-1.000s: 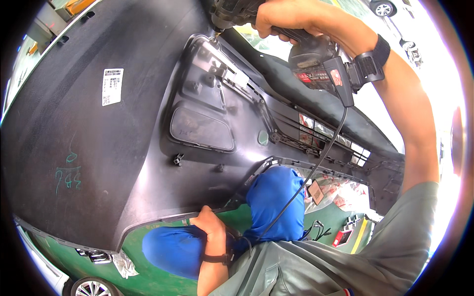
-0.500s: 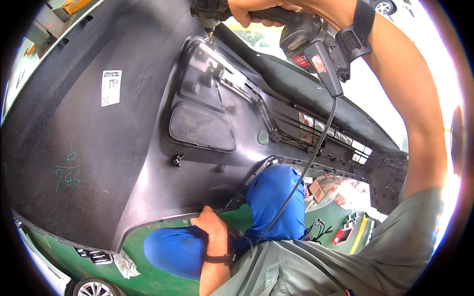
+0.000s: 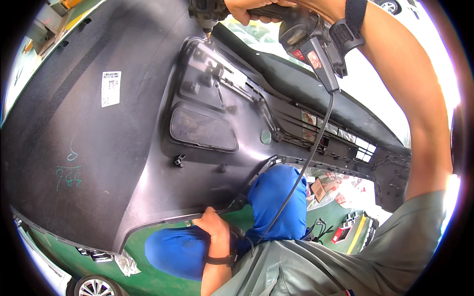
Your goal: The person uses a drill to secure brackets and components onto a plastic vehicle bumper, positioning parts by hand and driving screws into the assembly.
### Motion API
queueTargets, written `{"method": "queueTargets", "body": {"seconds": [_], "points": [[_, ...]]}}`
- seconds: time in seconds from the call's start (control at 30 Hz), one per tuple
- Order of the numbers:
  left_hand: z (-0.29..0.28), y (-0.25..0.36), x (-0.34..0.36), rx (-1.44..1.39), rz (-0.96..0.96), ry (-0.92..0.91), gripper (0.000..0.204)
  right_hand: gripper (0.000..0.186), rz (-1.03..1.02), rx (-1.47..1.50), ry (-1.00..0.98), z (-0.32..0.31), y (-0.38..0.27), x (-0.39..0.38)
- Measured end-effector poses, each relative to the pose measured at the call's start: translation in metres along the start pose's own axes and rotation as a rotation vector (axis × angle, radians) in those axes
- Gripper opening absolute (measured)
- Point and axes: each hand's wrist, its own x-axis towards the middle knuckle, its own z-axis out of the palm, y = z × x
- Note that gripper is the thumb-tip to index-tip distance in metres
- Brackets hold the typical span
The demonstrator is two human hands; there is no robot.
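Leftward and a touch upward swings the power drill [image 3: 298,27] since a second ago, firmly in the right hand [image 3: 254,10], fingers wrapped around its handle at the top edge of the view. Down goes its bit [image 3: 209,36] to the upper corner of a moulded frame [image 3: 190,59]; whether the tip touches, I can't tell. Over on the left hand [image 3: 212,224], it's curled around the lower edge of the big black shell [image 3: 98,138], just where it was. That shell spreads across the view, wearing a white label [image 3: 111,89] and green handwriting [image 3: 71,172]. From the drill's base, a black cable [image 3: 316,143] drops past blue-clothed legs [image 3: 276,202]. Beyond, on the green floor [image 3: 158,283]: a red box [image 3: 340,235] to the right, crumpled clear plastic [image 3: 127,265] to the left, near a car wheel [image 3: 94,287].
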Motion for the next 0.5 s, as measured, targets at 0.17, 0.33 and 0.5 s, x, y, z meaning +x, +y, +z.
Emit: {"method": "queueTargets", "body": {"seconds": [0.17, 0.33, 0.5], "points": [[-0.005, -0.01, 0.004, 0.032, 0.014, -0.011, 0.036, 0.011, 0.022, 0.014, -0.01, -0.003, -0.01, -0.016], [-0.011, -0.017, 0.006, 0.048, 0.005, -0.015, 0.036, 0.01, 0.058, 0.123, 0.037, 0.001, -0.01, -0.017], [-0.006, -0.013, 0.003, -0.001, 0.044, -0.025, 0.034, 0.012, 0.15, 0.004, 0.015, 0.003, -0.024, -0.022]]}}
